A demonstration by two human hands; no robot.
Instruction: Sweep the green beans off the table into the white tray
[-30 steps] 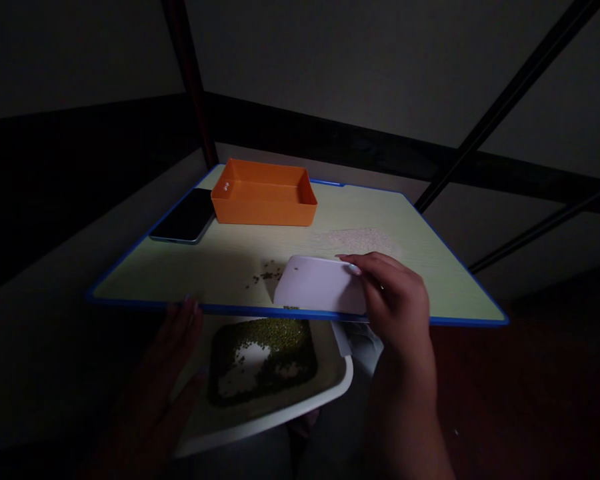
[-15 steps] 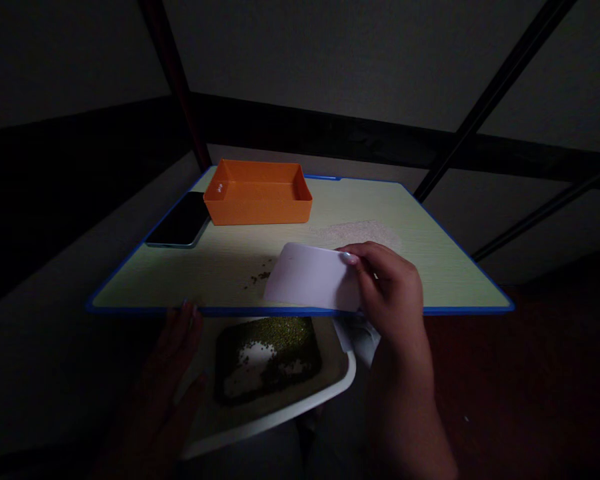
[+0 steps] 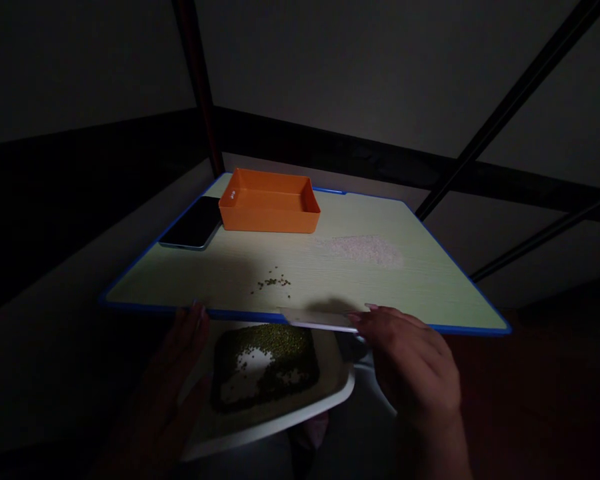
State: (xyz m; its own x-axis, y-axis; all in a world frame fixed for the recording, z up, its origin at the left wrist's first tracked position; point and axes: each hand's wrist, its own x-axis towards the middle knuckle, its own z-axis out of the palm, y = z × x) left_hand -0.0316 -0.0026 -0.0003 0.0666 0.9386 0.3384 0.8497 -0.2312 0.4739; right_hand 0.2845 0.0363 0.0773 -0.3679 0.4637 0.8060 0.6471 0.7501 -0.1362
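My right hand (image 3: 413, 353) pinches a thin white card (image 3: 320, 321), seen nearly edge-on and lying along the table's front edge. My left hand (image 3: 180, 367), deep in shadow, has its fingers stretched out by that edge and its thumb apart, over the left part of a white tray (image 3: 335, 398). In the tray, below the table edge, many small green beans (image 3: 285, 340) lie spread around a bare patch. A few more beans (image 3: 274, 282) are scattered on the table. A patch of fine pale grains (image 3: 367, 249) lies farther right.
An orange open box (image 3: 270, 222) stands at the back left of the pale, blue-rimmed table (image 3: 445, 293). Left of it a dark-screened phone (image 3: 193, 223) lies flat. Walls rise behind the table, and the surroundings are very dark.
My right hand has drawn the card toward me and down, from over the table to its front edge, tilting it nearly edge-on. The loose beans now show fully. The view has shifted slightly.
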